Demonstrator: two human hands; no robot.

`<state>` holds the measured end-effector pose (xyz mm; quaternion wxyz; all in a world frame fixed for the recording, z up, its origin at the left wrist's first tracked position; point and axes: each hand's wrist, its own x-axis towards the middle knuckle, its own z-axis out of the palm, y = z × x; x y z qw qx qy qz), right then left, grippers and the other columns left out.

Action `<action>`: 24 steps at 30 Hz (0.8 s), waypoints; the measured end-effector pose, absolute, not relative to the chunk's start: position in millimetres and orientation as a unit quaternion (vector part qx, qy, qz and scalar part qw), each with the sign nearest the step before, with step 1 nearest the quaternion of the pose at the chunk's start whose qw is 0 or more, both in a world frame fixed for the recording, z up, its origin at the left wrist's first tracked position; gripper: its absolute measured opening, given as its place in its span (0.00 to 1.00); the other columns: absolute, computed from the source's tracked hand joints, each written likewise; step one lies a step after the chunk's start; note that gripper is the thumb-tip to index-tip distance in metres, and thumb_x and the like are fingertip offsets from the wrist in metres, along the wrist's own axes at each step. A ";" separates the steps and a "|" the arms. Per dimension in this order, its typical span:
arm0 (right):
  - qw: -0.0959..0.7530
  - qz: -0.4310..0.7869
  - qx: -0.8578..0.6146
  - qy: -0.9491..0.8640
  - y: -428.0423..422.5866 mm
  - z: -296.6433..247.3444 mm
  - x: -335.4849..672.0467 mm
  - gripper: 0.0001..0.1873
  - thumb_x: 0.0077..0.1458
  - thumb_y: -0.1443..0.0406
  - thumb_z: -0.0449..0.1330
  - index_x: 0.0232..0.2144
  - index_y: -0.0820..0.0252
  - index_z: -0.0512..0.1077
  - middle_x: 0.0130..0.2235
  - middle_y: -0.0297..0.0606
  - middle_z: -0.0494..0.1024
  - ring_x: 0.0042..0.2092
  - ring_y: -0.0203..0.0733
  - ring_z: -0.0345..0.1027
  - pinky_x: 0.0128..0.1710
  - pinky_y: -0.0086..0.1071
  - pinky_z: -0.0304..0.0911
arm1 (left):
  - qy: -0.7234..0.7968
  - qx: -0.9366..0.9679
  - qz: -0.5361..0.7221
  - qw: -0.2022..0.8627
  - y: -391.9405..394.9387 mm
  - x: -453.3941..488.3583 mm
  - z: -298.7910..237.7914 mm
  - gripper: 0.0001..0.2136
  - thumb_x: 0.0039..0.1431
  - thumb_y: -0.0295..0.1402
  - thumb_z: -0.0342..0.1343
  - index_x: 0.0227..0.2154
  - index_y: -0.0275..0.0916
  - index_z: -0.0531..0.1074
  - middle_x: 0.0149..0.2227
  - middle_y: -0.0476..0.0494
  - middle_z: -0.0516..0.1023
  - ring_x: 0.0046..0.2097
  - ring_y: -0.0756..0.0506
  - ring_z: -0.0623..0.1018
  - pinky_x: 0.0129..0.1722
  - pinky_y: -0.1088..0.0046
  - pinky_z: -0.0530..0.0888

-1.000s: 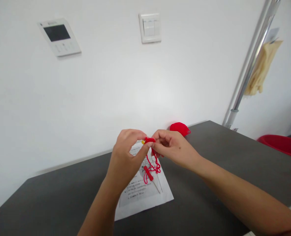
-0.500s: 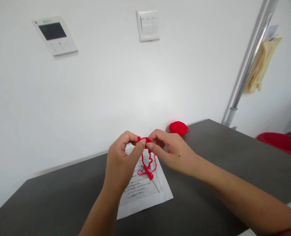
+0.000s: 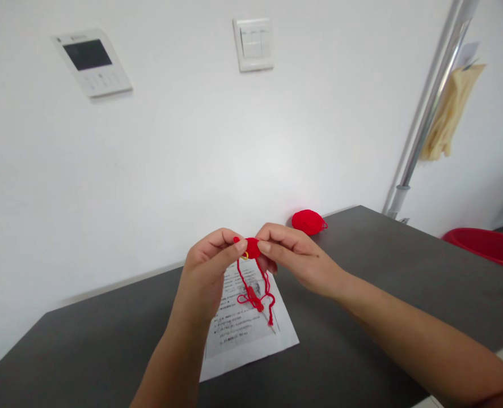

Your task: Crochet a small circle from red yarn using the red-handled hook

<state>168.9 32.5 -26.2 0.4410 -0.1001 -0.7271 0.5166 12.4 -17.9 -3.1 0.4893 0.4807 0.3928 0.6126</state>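
Note:
Above the table, my left hand (image 3: 206, 269) and my right hand (image 3: 296, 258) meet fingertip to fingertip. Both pinch a small red yarn piece (image 3: 252, 247) with a bit of yellow showing at its lower left edge. Red strands (image 3: 255, 292) hang from it in loops down over a printed sheet of paper (image 3: 245, 334) on the dark grey table (image 3: 362, 294). A red ball of yarn (image 3: 307, 221) lies behind my right hand, near the wall.
A white wall rises just behind the table, with a light switch (image 3: 253, 44) and an intercom panel (image 3: 92, 61). A metal pole (image 3: 427, 107) stands at the right with yellowish gloves (image 3: 449, 113) hanging on it. A red basin (image 3: 487, 247) sits at the far right.
My hands have turned the red piece so it shows rounder between the fingertips. The hanging strands have swung and dropped lower. My left fingers have straightened a little.

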 end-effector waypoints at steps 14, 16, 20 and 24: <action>0.471 0.508 -0.077 -0.717 36.9 -34.5 165.6 0.15 0.66 0.58 0.55 0.28 0.59 0.67 0.26 0.30 0.64 0.29 0.34 0.58 0.30 0.29 0.55 | 0.352 0.484 0.578 0.555 -17.9 16.1 -7.6 0.08 0.47 0.33 0.67 0.22 0.36 0.74 0.20 0.48 0.76 0.25 0.47 0.75 0.31 0.70 0.72; 0.461 0.560 -0.059 -0.685 39.6 -36.9 162.9 0.16 0.66 0.55 0.56 0.29 0.59 0.67 0.26 0.30 0.66 0.29 0.34 0.60 0.31 0.30 0.57 | 0.343 0.483 0.587 0.552 -17.2 16.3 -7.0 0.07 0.48 0.32 0.66 0.22 0.37 0.74 0.20 0.49 0.75 0.25 0.46 0.76 0.31 0.69 0.73; 0.455 0.558 -0.083 -0.689 38.7 -35.1 161.8 0.21 0.66 0.51 0.53 0.27 0.59 0.66 0.25 0.31 0.67 0.28 0.34 0.61 0.31 0.31 0.58 | 0.336 0.484 0.621 0.517 -18.7 17.0 -9.2 0.07 0.51 0.31 0.65 0.23 0.38 0.72 0.19 0.50 0.75 0.24 0.47 0.76 0.30 0.69 0.74; 0.440 0.494 -0.131 -0.738 33.3 -30.3 164.1 0.26 0.66 0.47 0.50 0.23 0.58 0.62 0.24 0.29 0.62 0.27 0.33 0.56 0.29 0.30 0.54 | 0.367 0.478 0.632 0.487 -21.2 18.3 -10.4 0.07 0.51 0.30 0.66 0.23 0.38 0.73 0.21 0.51 0.76 0.23 0.50 0.75 0.27 0.74 0.72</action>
